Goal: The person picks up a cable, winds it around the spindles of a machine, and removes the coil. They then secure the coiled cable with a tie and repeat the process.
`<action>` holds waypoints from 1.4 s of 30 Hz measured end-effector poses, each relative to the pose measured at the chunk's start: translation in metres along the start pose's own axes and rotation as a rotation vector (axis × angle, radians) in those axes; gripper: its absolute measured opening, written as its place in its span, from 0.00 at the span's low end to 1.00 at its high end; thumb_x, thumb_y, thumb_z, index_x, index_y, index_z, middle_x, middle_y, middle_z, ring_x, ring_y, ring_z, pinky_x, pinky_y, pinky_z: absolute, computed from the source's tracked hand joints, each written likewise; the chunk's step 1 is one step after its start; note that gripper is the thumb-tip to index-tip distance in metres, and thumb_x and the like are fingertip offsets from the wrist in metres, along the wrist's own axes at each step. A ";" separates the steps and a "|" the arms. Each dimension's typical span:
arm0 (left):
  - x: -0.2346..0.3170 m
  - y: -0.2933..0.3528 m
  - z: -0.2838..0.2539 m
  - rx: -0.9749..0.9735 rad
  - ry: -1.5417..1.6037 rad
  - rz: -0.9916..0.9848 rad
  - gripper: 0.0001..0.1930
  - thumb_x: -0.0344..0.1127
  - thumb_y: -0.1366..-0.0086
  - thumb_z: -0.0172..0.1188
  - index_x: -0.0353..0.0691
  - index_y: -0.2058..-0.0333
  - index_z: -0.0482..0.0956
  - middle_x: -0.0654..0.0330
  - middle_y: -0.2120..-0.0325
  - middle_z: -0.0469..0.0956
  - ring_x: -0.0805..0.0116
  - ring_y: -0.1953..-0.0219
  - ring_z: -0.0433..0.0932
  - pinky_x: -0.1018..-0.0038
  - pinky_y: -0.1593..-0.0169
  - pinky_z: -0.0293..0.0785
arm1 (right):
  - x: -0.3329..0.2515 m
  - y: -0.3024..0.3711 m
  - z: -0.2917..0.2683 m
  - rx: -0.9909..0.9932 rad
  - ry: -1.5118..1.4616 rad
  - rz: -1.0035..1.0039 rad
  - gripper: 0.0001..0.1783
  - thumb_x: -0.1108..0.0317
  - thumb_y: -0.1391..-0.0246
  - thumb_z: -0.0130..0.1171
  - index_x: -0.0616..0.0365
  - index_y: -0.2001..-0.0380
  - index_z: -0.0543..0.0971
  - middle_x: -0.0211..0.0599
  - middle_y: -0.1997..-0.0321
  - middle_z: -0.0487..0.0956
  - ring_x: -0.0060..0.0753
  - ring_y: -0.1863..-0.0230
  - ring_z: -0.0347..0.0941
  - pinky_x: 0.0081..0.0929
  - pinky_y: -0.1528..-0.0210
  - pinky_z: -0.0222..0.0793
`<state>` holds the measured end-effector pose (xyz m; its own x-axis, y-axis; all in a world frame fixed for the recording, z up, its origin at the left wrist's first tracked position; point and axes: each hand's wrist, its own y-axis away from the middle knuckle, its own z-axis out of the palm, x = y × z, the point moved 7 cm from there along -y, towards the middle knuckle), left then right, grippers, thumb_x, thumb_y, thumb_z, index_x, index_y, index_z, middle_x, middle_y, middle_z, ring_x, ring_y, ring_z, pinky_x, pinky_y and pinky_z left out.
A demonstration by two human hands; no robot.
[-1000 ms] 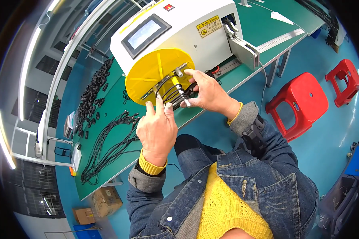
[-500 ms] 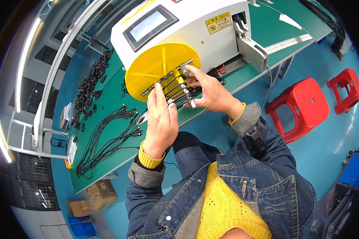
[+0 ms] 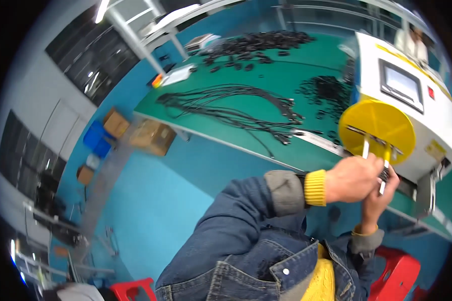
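A yellow disc (image 3: 376,120) on the front of a white winding machine (image 3: 370,65) carries two pegs, a white peg (image 3: 365,145) and a yellow peg (image 3: 387,153) with a pale end. Black cable (image 3: 384,173) is coiled at the yellow peg, mostly covered by my fingers. My left hand (image 3: 350,179) is closed beside the pegs, its fingertips tucked in and blurred, so what they pinch is hidden. From below, my right hand (image 3: 378,204) reaches up with its fingers closed round the coil.
Several black cables (image 3: 226,113) with metal plugs lie across the green table (image 3: 186,120). Behind them is a heap of black parts (image 3: 266,42), and small black rings (image 3: 329,90) sit near the machine. Cardboard boxes (image 3: 153,136) stand under the table; a red stool (image 3: 397,273) is at lower right.
The view has swung left, so the machine now appears at the right. My left hand, earlier extended along the cable, has closed and come up against my right hand at the pegs.
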<state>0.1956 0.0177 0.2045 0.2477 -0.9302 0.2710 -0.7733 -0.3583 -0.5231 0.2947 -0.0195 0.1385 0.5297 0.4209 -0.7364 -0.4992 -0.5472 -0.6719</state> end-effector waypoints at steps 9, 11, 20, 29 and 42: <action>0.000 0.006 -0.005 0.092 -0.016 -0.067 0.10 0.33 0.49 0.52 0.32 0.73 0.67 0.49 0.77 0.70 0.53 0.78 0.74 0.65 0.76 0.71 | 0.022 0.003 -0.006 -0.095 -0.022 0.144 0.17 0.66 0.45 0.50 0.66 0.56 0.66 0.40 0.59 0.71 0.28 0.59 0.67 0.24 0.56 0.64; 0.005 0.008 -0.004 0.107 -0.020 -0.059 0.09 0.33 0.49 0.52 0.32 0.73 0.67 0.49 0.77 0.70 0.53 0.79 0.74 0.65 0.77 0.71 | 0.019 0.004 -0.011 -0.095 -0.005 0.173 0.18 0.63 0.45 0.51 0.66 0.57 0.66 0.40 0.60 0.71 0.29 0.60 0.68 0.25 0.56 0.64; 0.047 0.057 0.008 0.012 -0.107 -0.115 0.12 0.36 0.47 0.53 0.31 0.71 0.68 0.50 0.77 0.69 0.54 0.81 0.72 0.65 0.80 0.69 | -0.020 0.051 -0.022 -0.228 0.201 0.146 0.12 0.66 0.49 0.53 0.62 0.64 0.67 0.42 0.73 0.74 0.31 0.72 0.72 0.27 0.69 0.67; -0.020 0.120 0.083 -0.202 0.292 -0.293 0.26 0.45 0.44 0.57 0.28 0.57 0.66 0.51 0.66 0.72 0.61 0.73 0.74 0.68 0.67 0.72 | 0.029 0.116 0.002 -0.667 0.378 0.086 0.13 0.69 0.57 0.58 0.60 0.70 0.65 0.48 0.80 0.74 0.52 0.76 0.73 0.39 0.78 0.67; -0.012 0.138 0.105 -0.711 0.759 -0.662 0.20 0.40 0.51 0.65 0.31 0.66 0.70 0.57 0.77 0.73 0.75 0.79 0.74 0.79 0.77 0.70 | 0.013 0.122 0.017 -0.702 0.317 0.061 0.12 0.73 0.58 0.56 0.60 0.71 0.64 0.47 0.84 0.72 0.50 0.80 0.72 0.40 0.80 0.66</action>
<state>0.1470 -0.0286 0.0443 0.4945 -0.2192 0.8411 -0.8322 -0.3987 0.3854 0.2287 -0.0683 0.0451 0.7390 0.2065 -0.6413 -0.0374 -0.9378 -0.3450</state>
